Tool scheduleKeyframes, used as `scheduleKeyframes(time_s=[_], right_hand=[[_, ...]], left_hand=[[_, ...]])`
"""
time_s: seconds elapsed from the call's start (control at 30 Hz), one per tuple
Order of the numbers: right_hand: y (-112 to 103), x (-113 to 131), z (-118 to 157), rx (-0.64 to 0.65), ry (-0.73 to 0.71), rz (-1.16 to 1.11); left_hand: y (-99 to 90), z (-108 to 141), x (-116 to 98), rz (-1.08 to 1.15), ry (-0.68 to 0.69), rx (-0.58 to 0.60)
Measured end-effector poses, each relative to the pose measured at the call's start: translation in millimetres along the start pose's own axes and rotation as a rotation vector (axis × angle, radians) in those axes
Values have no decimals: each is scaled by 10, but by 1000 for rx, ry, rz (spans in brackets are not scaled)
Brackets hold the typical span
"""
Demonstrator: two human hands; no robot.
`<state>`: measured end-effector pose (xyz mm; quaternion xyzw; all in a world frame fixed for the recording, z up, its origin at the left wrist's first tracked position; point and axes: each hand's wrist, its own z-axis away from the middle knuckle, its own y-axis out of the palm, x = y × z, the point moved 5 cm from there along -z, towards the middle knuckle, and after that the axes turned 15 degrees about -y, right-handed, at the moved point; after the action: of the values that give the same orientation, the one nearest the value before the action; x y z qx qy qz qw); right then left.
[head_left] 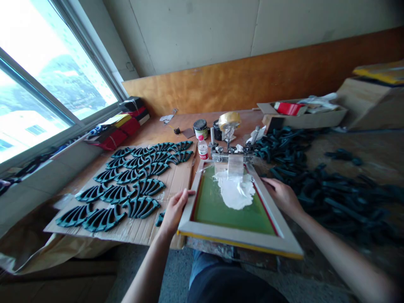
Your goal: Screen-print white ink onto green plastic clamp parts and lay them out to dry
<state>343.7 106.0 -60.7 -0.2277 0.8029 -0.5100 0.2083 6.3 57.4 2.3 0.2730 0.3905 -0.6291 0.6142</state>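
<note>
A screen-printing frame [287, 229] with green mesh lies before me, hinged to a metal clamp [216, 157] at its far end. White ink [236, 193] is spread on the mesh, and a wide squeegee blade [235, 166] stands at its far side. My left hand [174, 210] is closed beside the frame's left edge. A small dark bit shows at its fingertips, but what it holds is unclear. Behind that wrist, a dark green curved part [160, 219] partly shows. My right hand [282, 194] grips the frame's right edge, its fingertips partly hidden.
Rows of dark green curved parts [116, 193] cover a cardboard sheet [176, 181] on the left. More lie heaped [334, 198] at right. Behind the frame stand a bottle [203, 149], an ink can [200, 129] and a tape roll [229, 120]. Cardboard boxes [372, 103] stand far right.
</note>
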Motion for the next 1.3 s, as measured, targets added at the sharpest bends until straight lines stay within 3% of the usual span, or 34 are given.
scheduleKeyframes(time_s=[0.1,0.17,0.27,0.33,0.47,0.57,0.67,0.77,0.83,0.93,1.0,1.13,1.23,1.3], right_hand=[[-78,-89,-353,-111,68,-161],[-39,57,-615,-60,38,-277],[101,401,-776,177,-37,-368],[129,591,-678,232,-81,-390],[-17,836,-291,177,-339,-479],[-125,841,-165,229,-482,-580],[-125,760,-243,236,-397,-618],[-114,795,-244,52,-316,-546],[-121,897,-134,-45,-366,-517],[-121,948,-21,-20,-432,-565],[-118,849,-114,28,-380,-608],[-135,456,-626,1,-110,-567],[-186,84,-907,-1,70,-425],[-251,-216,-909,-76,182,-363]], left_hand=[[-15,-155,658,-83,-89,11],[-5,-290,928,-149,-86,-32],[7,-430,1095,-245,-62,-62],[5,-460,1114,-272,-64,-46],[-28,-443,1102,-292,-77,-62],[-31,-429,1099,-304,-75,-75],[-16,-412,1076,-306,-52,-65],[-2,-393,1050,-266,-38,-44],[6,-388,1049,-235,-45,-31],[14,-387,1055,-199,-62,-22],[20,-377,1035,-161,-82,0],[6,-269,815,-84,-135,42],[0,-111,436,-14,-119,51],[22,-18,105,47,-65,42]])
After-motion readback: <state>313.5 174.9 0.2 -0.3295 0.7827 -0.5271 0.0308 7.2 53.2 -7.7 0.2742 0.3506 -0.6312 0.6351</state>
